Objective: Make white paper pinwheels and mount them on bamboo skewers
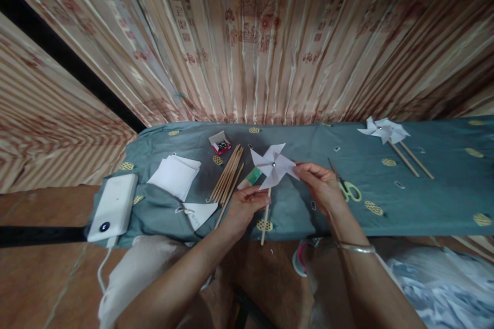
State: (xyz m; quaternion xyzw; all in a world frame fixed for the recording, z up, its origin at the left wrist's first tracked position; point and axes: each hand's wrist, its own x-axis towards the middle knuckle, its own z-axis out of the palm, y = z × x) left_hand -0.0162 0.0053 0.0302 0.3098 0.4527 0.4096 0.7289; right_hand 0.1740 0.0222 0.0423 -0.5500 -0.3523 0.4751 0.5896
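Left hand [246, 207]: fingers pinching the stick [265, 220]; right hand [321, 185]: fingers pinching the white pinwheel [273, 165] by one blade.

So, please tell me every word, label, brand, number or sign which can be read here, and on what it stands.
None can be read.
Curtain: columns of character-like marks, too blurred.
Tablecloth: tiny dark label-like marks, too small.
White paper piece: faint marks, unreadable.
Small box: any print is too small.
Pinwheel: no writing shows.

The table [436, 205] bears sticks [228, 175], paper [173, 177], scissors [341, 183], seemingly a power bank [116, 203].
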